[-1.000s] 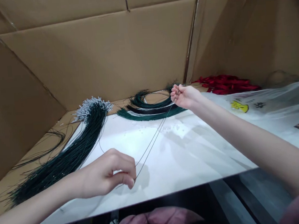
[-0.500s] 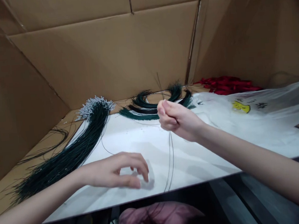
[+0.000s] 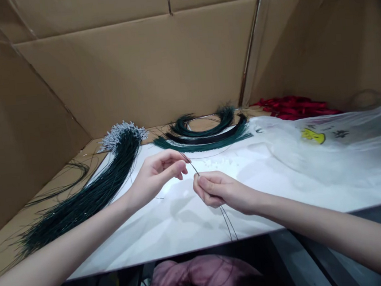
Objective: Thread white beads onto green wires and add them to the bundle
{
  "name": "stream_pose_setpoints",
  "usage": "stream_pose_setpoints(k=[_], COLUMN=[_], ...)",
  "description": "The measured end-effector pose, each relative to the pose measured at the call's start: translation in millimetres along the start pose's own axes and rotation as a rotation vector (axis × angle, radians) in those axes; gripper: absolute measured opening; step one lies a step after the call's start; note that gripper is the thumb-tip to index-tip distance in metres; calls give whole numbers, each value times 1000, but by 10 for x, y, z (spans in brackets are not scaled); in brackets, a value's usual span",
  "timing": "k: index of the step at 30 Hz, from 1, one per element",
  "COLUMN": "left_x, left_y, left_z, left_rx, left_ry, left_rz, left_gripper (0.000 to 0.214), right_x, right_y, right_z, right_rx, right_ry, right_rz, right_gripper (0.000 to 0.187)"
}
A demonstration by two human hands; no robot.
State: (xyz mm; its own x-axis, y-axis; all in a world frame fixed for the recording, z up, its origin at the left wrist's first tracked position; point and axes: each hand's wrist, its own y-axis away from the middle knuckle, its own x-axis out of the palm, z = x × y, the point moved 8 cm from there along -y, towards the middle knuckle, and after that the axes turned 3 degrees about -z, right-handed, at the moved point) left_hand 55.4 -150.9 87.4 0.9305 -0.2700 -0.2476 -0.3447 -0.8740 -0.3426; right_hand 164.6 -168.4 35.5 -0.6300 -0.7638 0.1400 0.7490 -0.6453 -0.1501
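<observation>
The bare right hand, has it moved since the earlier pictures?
Yes: the bare right hand moved toward the person and leftward, away from the curved green strand bundle.

2 wire strands (image 3: 193, 167): middle stretch hidden in the right hand (image 3: 216, 188); whether the left hand (image 3: 162, 170) touches them cannot be told. Left forearm (image 3: 73, 253) and right forearm (image 3: 324, 224): cut off by the side edges. Plastic bag (image 3: 354, 153): cut off at right. White specks (image 3: 220, 161): too small to identify.
</observation>
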Motion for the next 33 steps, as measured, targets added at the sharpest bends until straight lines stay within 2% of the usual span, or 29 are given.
stream_pose_setpoints(k=[4, 8, 17, 19, 24, 27, 29, 33], left_x=[-7, 11, 274, 260, 88, 58, 69, 143], left_y=[-23, -48, 16, 21, -26, -26, -5, 39], left_z=[69, 121, 360, 402, 454, 505, 546, 578], left_rx=[-14, -10, -98, -109, -130, -137, -140, -110], left_ry=[67, 112, 55, 51, 139, 174, 191, 262], left_rz=[-50, -40, 128, 113, -14, -4, 28, 150], left_gripper=[15, 13, 13, 14, 15, 12, 10, 9], right_x=[4, -34, -120, -134, -166, -150, -111, -70], right_y=[47, 91, 80, 77, 74, 39, 3, -78], right_z=[-100, -145, -271, -327, -446, -503, -531, -521], right_rx=[15, 44, 103, 129, 206, 241, 258, 252], right_ry=[-8, 4, -7, -2, 28, 32, -43, -331], right_rz=[31, 20, -37, -38, -32, 0, 47, 96], right_gripper=[41, 42, 43, 44, 45, 42, 40, 39])
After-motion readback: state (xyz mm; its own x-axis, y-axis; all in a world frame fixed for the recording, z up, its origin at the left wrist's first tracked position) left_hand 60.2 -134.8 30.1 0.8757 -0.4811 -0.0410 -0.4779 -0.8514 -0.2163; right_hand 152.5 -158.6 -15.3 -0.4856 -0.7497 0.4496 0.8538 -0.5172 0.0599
